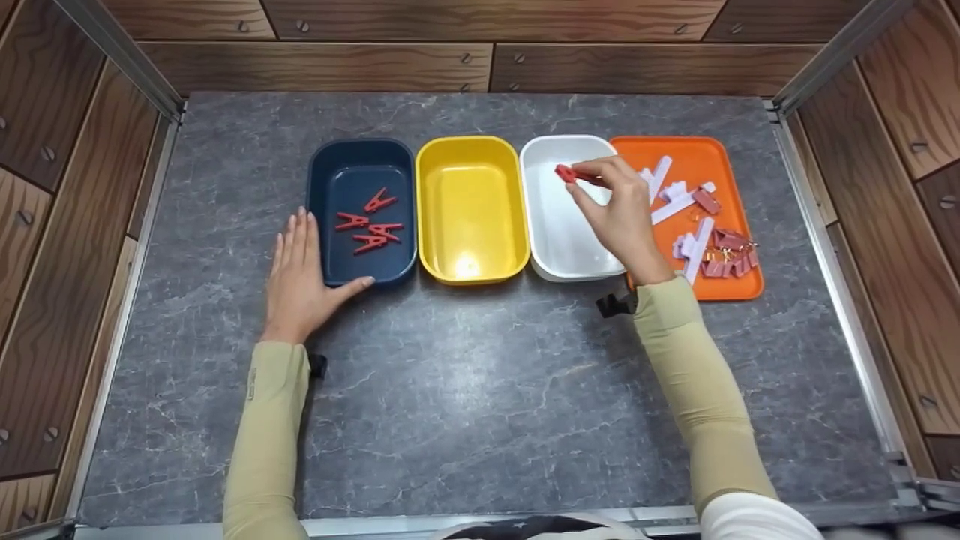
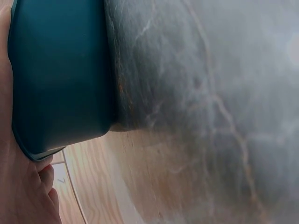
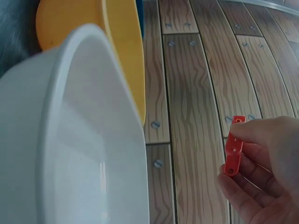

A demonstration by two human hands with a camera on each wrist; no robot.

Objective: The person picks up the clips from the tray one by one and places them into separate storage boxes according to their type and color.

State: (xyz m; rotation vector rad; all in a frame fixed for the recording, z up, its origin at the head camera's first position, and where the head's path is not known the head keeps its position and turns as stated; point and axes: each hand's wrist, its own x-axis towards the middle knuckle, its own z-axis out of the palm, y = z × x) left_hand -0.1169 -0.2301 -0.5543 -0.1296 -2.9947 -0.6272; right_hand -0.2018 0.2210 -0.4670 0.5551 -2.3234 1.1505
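Between thumb and fingers, my right hand (image 1: 619,206) pinches a red clothespin (image 1: 565,174) above the white bin (image 1: 574,232). The same red clothespin (image 3: 234,147) shows in the right wrist view, past the bin's rim. My left hand (image 1: 300,274) rests with straight fingers along the left side of the dark blue bin (image 1: 409,270), thumb stretched over its near corner. Several red clothespins (image 1: 369,243) lie inside that blue bin. In the left wrist view, the hand (image 2: 23,186) touches the blue bin's wall (image 2: 60,74).
A yellow bin (image 1: 472,217) stands between the blue and white ones. On the right, an orange tray (image 1: 727,289) bears several lilac clips (image 1: 699,244) and several pink binder clips (image 1: 739,259). Wood-patterned panels (image 1: 315,67) border the grey marbled table (image 1: 465,420).
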